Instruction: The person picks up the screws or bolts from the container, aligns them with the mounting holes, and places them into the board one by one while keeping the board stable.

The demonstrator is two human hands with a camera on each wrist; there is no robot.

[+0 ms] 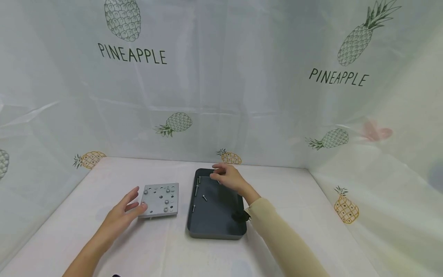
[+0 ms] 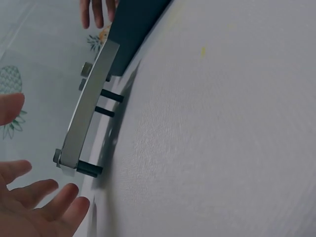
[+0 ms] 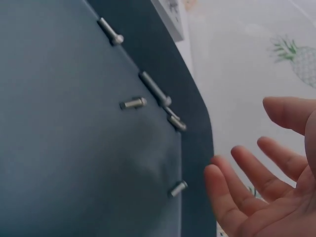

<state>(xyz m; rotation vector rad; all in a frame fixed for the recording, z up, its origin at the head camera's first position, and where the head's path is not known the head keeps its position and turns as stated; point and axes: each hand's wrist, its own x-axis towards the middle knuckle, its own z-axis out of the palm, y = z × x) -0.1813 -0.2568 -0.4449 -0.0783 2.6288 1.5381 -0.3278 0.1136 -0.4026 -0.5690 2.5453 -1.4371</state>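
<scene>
A grey metal plate with rows of holes lies on the left of the table, several bolts standing in it. In the left wrist view, bolt shanks stick out beneath the plate. My left hand is beside the plate's left edge, fingers spread, holding nothing; the left wrist view shows a gap between hand and plate. Over the far end of a dark grey tray hovers my right hand, its fingers relaxed and nothing in them. Several loose bolts lie in the tray, mostly along its left and far sides.
A white cloth covers the table. Behind it hangs a pale curtain printed with pineapples, which also closes off both sides. A dark object at the right sleeve overlaps the tray's right rim.
</scene>
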